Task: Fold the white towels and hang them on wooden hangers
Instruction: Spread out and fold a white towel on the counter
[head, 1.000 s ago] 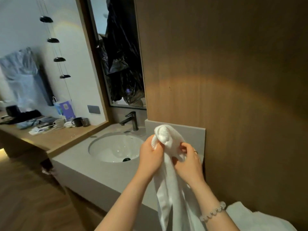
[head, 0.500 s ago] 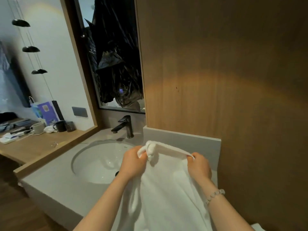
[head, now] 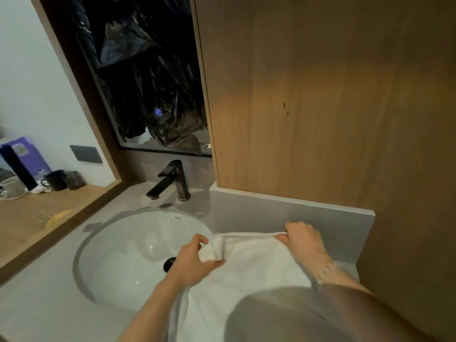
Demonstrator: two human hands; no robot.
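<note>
Now in hand: white towel [head: 249,272], its top edge stretched between both hands above the grey tabletop [head: 44,312], just right of the sink; the rest drapes toward the person.
Left hand [head: 195,260]: fingers [head: 201,239] curled round the towel's bunched left corner, over the basin's right rim.
Right hand [head: 304,240]: fingers [head: 291,227] pinching the top edge near the grey backsplash [head: 246,213]; a beaded bracelet [head: 327,269] on the wrist.
Sink basin [head: 118,255]: white, round, sunk into the tabletop; a black drain plug [head: 169,264] at its bottom, partly hidden by the left hand.
Faucet [head: 172,181]: black, behind the basin.
Wooden ledge [head: 29,218]: left of the sink, carrying a black mug [head: 55,180] and a white cup [head: 11,187]; their contents cannot be seen.
</note>
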